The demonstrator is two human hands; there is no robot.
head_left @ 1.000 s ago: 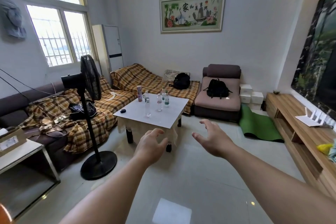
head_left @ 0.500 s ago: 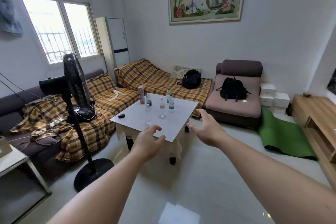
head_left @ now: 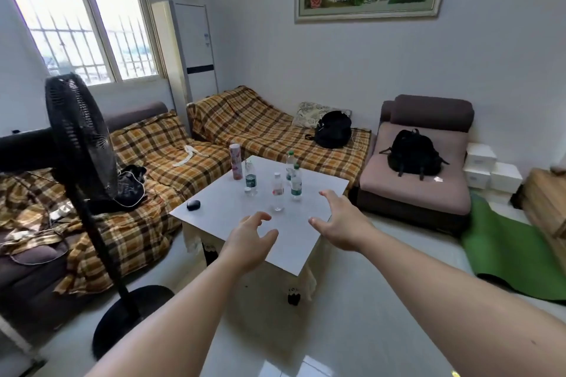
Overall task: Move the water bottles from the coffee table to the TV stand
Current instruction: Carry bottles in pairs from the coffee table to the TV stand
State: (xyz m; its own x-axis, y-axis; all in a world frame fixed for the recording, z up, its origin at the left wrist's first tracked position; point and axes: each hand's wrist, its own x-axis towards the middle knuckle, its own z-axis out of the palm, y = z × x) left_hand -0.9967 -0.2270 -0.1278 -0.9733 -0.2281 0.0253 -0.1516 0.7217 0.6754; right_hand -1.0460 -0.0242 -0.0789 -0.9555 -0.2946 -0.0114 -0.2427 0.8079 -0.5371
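Note:
Several clear water bottles stand on the white coffee table (head_left: 318,223): one with a red label (head_left: 277,192) nearest me, one with a green label (head_left: 250,181) to its left, and two green-capped ones (head_left: 296,183) to the right. A pink patterned can (head_left: 236,161) stands at the table's far left. My left hand (head_left: 250,242) is stretched over the near edge of the table, fingers spread and holding nothing. My right hand (head_left: 341,220) is also open, just right of the bottles and short of them. The wooden TV stand (head_left: 545,202) shows at the far right edge.
A black standing fan (head_left: 80,144) rises close on the left. Plaid-covered sofas (head_left: 171,156) wrap the table's left and far sides. A small black case (head_left: 193,205) lies on the table. An armchair with a black backpack (head_left: 414,154) and a green mat (head_left: 508,248) are at the right.
I have moved closer to the coffee table and the view has swung left. Both hands have reached forward over the table's near edge, still open.

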